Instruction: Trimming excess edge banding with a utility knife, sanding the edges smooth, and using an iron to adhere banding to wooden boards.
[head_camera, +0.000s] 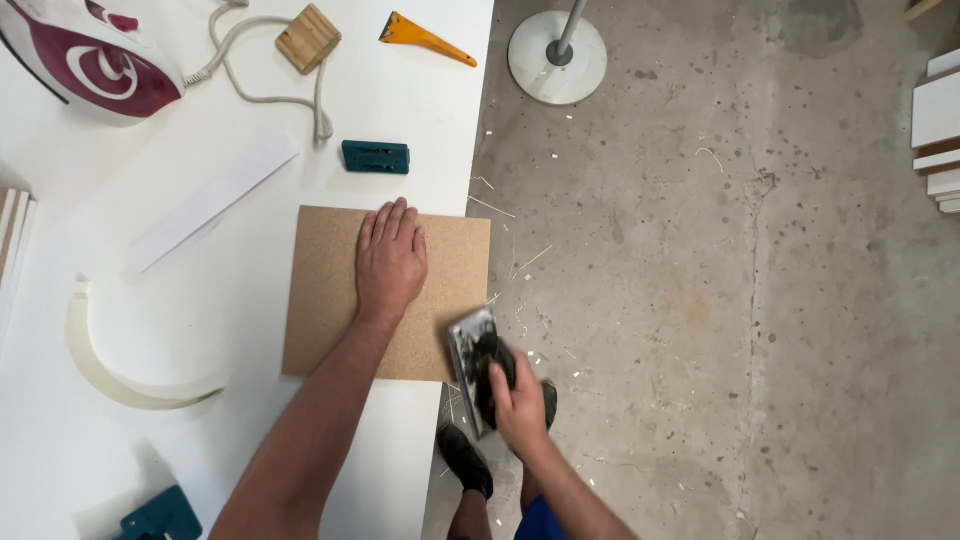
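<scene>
Left hand (391, 258) is flat on the brown board (330, 300), fingers together and stretched out, pinning it to the white worktop (200, 330) with its right edge lined up near the worktop's edge. Right hand (518, 405) has its fingers clamped on a dark trimming tool (478, 365), pressed against the board's right edge at the near corner. Thin slivers litter the concrete floor (700, 300) below, so some trimming looks done; most of that edge, up to the far corner, appears left to run. An iron (85, 55), an orange scraper (425, 35) and a teal block (375, 156) sit untouched farther back
</scene>
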